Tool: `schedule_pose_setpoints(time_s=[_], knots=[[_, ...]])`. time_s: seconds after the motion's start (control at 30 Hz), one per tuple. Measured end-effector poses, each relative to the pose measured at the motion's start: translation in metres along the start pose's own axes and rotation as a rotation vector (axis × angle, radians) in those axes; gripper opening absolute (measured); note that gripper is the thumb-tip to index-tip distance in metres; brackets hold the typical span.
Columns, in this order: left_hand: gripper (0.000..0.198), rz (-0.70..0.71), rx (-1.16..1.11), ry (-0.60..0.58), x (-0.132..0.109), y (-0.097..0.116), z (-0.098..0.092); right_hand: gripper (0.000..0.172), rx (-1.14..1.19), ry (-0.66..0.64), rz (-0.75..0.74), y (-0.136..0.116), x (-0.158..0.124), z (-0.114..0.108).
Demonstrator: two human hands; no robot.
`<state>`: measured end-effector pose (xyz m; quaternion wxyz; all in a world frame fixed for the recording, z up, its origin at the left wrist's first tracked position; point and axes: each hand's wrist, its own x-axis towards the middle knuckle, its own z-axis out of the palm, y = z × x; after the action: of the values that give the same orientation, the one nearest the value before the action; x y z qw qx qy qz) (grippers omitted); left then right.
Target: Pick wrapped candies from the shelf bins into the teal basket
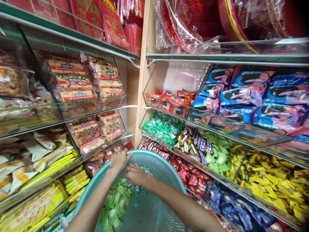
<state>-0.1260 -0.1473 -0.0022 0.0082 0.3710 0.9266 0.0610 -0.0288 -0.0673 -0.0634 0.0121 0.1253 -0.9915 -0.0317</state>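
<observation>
A large round green plastic basket [158, 155] stands in front of me, tilted. My left hand [119, 161] grips its far rim, with the fingers bent over the edge. Inside the basket my right hand [136, 174] is low over the candies, its fingers curled; what they hold, if anything, is hidden. Light green wrapped candies [117, 206] lie along the basket's left side. Darker green, shiny wrapped candies [140, 190] are under and beside my right hand, partly covered by it.
Glass-fronted shelves close in on both sides. At right are bins of green candies [163, 127], red candies [190, 175], yellow candies [272, 180] and blue cookie packs [243, 95]. Packaged snack bars [74, 80] fill the left shelves. A wooden post [141, 80] stands between.
</observation>
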Motion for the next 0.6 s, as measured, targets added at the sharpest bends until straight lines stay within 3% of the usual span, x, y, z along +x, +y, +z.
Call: schedule_pose_setpoints(time_s=[0.4,0.6], knots=[[0.052,-0.007,0.013,-0.012,-0.005,-0.001,-0.004,0.016,0.007,-0.060,-0.003,0.004,-0.014,-0.021],[0.050,-0.023,0.027,-0.032,-0.006,0.001,-0.008,0.012,-0.065,0.043,0.003,0.003,-0.019,-0.010]])
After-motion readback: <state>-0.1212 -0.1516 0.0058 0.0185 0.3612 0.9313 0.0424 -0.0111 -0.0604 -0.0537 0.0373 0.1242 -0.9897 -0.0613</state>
